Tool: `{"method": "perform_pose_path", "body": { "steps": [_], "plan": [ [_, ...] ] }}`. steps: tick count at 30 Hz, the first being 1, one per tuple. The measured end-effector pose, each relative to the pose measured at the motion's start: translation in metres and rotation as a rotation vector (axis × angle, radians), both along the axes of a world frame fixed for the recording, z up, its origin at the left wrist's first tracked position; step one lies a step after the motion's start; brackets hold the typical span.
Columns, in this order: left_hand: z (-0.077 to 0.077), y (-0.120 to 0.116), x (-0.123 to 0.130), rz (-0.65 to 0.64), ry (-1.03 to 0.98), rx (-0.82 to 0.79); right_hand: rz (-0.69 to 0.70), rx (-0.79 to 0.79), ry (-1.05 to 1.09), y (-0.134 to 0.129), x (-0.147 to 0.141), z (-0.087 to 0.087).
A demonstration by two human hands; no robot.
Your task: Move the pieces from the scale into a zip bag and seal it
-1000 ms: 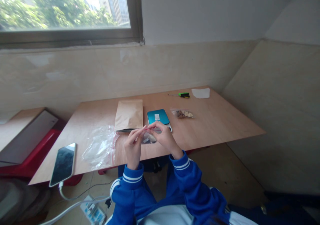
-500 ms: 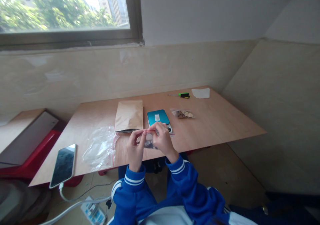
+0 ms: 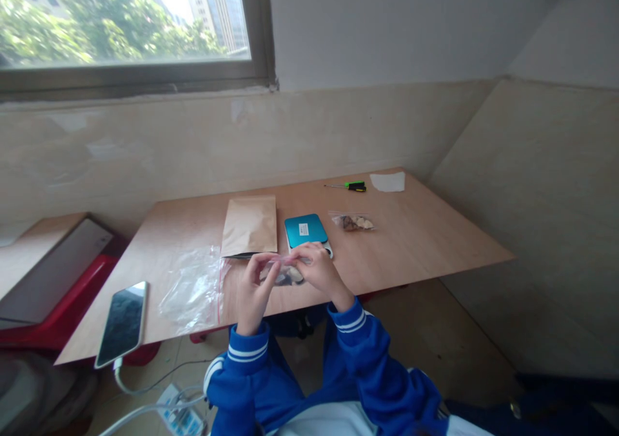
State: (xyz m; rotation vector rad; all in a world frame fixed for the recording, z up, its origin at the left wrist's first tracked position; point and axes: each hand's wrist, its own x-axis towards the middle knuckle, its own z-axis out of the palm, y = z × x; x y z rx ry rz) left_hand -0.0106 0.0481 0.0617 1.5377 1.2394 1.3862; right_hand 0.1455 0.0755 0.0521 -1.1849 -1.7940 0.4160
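My left hand (image 3: 254,296) and my right hand (image 3: 322,275) both pinch the red zip edge of a small clear zip bag (image 3: 285,276) above the table's front part. Dark and pale pieces sit in its lower end, partly hidden by my fingers. Just beyond my right hand lies a teal box (image 3: 304,231) on a white object. A kraft paper envelope (image 3: 249,226) lies beyond my left hand. Farther right is a second zip bag of brown and pale pieces (image 3: 353,223).
The wooden tabletop (image 3: 411,229) also holds a large crumpled clear zip bag (image 3: 193,289), a smartphone (image 3: 122,315) with a white cable, a green-handled screwdriver (image 3: 354,186) and a white paper sheet (image 3: 387,181). A wall borders the back and right. A power strip (image 3: 178,415) sits on the floor.
Both hands have moved lower and closer to the tabletop, carrying the small bag down with them. My fingers stay on its red zip edge.
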Motion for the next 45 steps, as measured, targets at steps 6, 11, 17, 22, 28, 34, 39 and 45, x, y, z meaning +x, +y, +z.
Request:
{"method": "perform_pose_path", "body": {
  "steps": [6, 11, 17, 22, 28, 34, 39, 45],
  "plan": [
    [0.003, -0.002, 0.007, 0.033, 0.032, 0.017, 0.011, 0.036, -0.069, -0.003, -0.001, 0.003],
    [0.004, -0.002, 0.006, 0.033, 0.051, -0.005, 0.014, 0.0, -0.098, -0.004, -0.001, 0.003],
    [0.003, -0.002, 0.001, 0.011, 0.063, 0.015, 0.176, -0.054, -0.126, -0.007, 0.001, 0.009],
    [0.003, -0.004, 0.0, 0.0, 0.07, 0.033, 0.155, -0.019, -0.108, -0.006, -0.001, 0.008],
    [0.004, -0.006, 0.005, 0.025, 0.08, 0.044, 0.057, 0.067, -0.184, -0.007, -0.005, 0.004],
    [-0.002, -0.003, 0.004, 0.136, 0.093, 0.105, 0.074, 0.056, -0.143, -0.007, -0.007, 0.004],
    [-0.01, 0.0, -0.005, 0.221, 0.115, 0.118, 0.148, 0.015, -0.124, -0.003, -0.003, 0.001],
    [0.0, -0.001, -0.001, 0.168, 0.084, 0.055, 0.046, 0.07, -0.094, -0.002, -0.001, -0.003]
  ]
}}
